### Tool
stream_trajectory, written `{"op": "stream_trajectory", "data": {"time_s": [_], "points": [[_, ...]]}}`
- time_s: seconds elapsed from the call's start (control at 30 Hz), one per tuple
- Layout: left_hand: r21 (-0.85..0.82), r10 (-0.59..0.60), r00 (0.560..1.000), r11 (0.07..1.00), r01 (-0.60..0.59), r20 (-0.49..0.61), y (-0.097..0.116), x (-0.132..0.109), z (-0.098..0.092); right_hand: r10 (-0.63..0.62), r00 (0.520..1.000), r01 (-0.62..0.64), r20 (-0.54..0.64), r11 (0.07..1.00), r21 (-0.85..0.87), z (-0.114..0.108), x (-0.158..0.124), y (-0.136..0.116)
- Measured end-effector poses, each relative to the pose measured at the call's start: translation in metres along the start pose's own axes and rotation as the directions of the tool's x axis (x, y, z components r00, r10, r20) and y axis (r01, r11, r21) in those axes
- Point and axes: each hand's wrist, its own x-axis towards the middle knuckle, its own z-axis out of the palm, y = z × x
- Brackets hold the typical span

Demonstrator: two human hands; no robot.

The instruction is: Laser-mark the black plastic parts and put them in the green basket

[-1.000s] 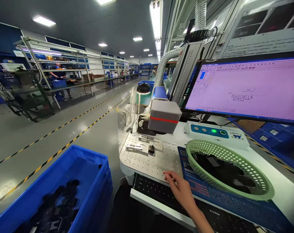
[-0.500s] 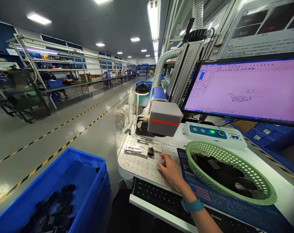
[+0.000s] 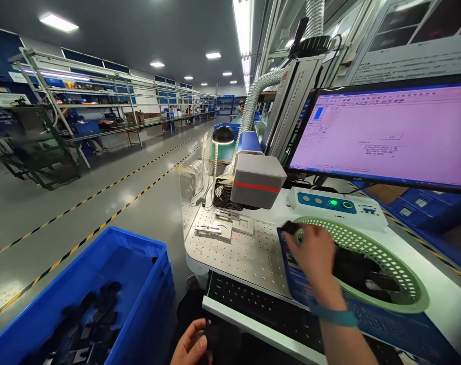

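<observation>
Moved from the perforated plate to the round green plastic mesh basket (image 3: 382,253), right hand (image 3: 314,251), pinching a small black part (image 3: 290,227).
Nearer the basket than left hand (image 3: 190,347), low beside the black keyboard (image 3: 260,309), curled on something dark; grip unclear.

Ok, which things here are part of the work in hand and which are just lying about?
In the work:
right hand, holding a small black part
green basket of black parts
left hand, on a dark part
metal holder under the grey machine head

Lying about:
keyboard
screen
lamp
blue crate
</observation>
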Motion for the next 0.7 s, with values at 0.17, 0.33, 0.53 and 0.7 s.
{"op": "stream_trajectory", "data": {"time_s": [0.17, 0.33, 0.53, 0.7], "points": [[0.046, -0.004, 0.999, 0.999, 0.001, 0.051, 0.009, 0.000, 0.016, -0.010, 0.995, -0.020, 0.097, 0.953, 0.304, -0.049, -0.036, 0.003], [0.035, -0.008, 0.990, 0.999, 0.003, 0.137, 0.003, 0.002, 0.027, -0.568, 0.527, -0.263, 0.632, 0.598, 0.757, -0.075, -0.121, -0.078], [-0.075, -0.013, 0.990, 0.997, 0.024, 0.137, 0.005, 0.001, 0.032, -0.590, 0.520, -0.329, 0.618, 0.530, 0.782, -0.050, -0.119, -0.106], [-0.089, -0.076, 0.994, 0.993, 0.082, 0.073, -0.009, 0.008, 0.010, -0.178, 0.830, -0.194, 0.529, 0.797, 0.572, 0.036, -0.048, -0.082]]}}
